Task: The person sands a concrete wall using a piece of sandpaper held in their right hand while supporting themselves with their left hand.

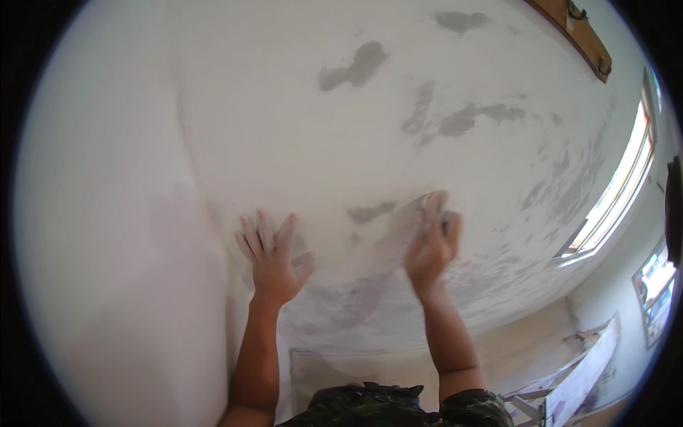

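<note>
In front of me stands a white plastered wall (pixel 299 144) with grey patches. My left hand (pixel 275 261) lies on it with fingers spread, near the inside corner at the left, and pale dust coats its fingertips. To the right, my right hand (pixel 435 240) is raised against the wall with curled fingers. A small flat piece (pixel 427 202) appears pinched in it, mostly hidden by the fingers; blur keeps me from telling its material. Between the hands is a grey patch (pixel 372 212), just left of the right hand's shadow.
A side wall (pixel 122 224) meets this one at the left. A wooden board with metal hooks (pixel 579 37) hangs at upper right. Windows (pixel 613 203) open along the right. A trestle-like stand with a long whitish plank (pixel 581 368) is at lower right.
</note>
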Available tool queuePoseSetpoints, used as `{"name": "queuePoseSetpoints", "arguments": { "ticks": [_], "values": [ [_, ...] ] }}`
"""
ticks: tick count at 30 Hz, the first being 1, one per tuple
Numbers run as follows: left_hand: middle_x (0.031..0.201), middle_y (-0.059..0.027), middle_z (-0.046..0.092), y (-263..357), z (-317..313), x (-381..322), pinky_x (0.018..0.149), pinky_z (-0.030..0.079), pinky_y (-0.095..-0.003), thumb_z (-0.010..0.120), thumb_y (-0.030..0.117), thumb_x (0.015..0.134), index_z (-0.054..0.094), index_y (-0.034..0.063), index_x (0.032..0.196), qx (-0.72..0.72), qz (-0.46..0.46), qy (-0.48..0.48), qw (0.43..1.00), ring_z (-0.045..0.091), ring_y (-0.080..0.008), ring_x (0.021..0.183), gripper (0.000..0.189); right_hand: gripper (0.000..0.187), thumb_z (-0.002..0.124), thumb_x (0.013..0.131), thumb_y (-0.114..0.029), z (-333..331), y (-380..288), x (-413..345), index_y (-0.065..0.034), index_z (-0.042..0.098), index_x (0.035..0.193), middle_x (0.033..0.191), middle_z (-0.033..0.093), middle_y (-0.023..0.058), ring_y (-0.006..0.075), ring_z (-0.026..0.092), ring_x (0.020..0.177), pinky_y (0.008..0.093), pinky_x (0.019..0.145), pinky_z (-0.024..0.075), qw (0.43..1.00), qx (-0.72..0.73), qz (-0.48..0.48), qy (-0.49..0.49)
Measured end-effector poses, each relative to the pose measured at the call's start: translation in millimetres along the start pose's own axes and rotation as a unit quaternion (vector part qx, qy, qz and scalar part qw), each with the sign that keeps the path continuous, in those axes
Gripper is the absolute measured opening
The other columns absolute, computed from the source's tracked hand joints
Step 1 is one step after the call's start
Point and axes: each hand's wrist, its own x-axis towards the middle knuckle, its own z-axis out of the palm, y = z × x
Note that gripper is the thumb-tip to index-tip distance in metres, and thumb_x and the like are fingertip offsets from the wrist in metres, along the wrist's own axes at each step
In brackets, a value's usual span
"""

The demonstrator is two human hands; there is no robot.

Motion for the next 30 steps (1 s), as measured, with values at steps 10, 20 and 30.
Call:
{"name": "queuePoseSetpoints", "arguments": {
  "ticks": [10, 20, 30],
  "values": [
    [0.175, -0.0332, 0.009, 6.4, 6.3, 0.6, 0.121, -0.001, -0.0767, 0.078, 0.039, 0.088, 0.039, 0.0120, 0.166, 0.030, 0.034, 0.014, 0.999, -0.001, -0.0586, 0.160, 0.091, 0.046, 0.062, 0.083, 0.008, 14.7, -19.7, -14.4, 0.0070, 0.073, 0.128, 0.085, 0.054, 0.0123, 0.0268, 0.058, 0.072, 0.0375, 0.056, 0.0506, 0.999, -0.004, -0.035, 0.010],
    [0.175, -0.0318, 0.009, 10.6, -1.1, -1.1, 0.121, -0.002, -0.0766, 0.077, 0.036, 0.089, 0.037, 0.0119, 0.167, 0.014, 0.022, -0.002, 1.000, -0.003, -0.0585, 0.160, 0.090, 0.050, 0.063, 0.078, 0.008, 22.3, -33.7, -16.2, 0.0012, 0.077, 0.125, 0.084, 0.052, 0.0086, 0.0227, 0.057, 0.071, 0.0331, 0.054, 0.0493, 0.996, -0.007, -0.085, -0.030],
    [0.175, -0.0322, 0.007, 21.6, 2.3, -1.5, 0.122, -0.003, -0.0755, 0.079, 0.037, 0.089, 0.020, 0.0017, 0.169, 0.001, -0.020, -0.015, 1.000, -0.005, -0.0586, 0.160, 0.106, 0.056, 0.060, 0.076, 0.009, 3.7, -29.1, -10.7, -0.0023, 0.077, 0.128, 0.087, 0.059, 0.0083, 0.0237, 0.060, 0.074, 0.0355, 0.056, 0.0523, 0.992, -0.018, -0.093, -0.085]
  ]
}}
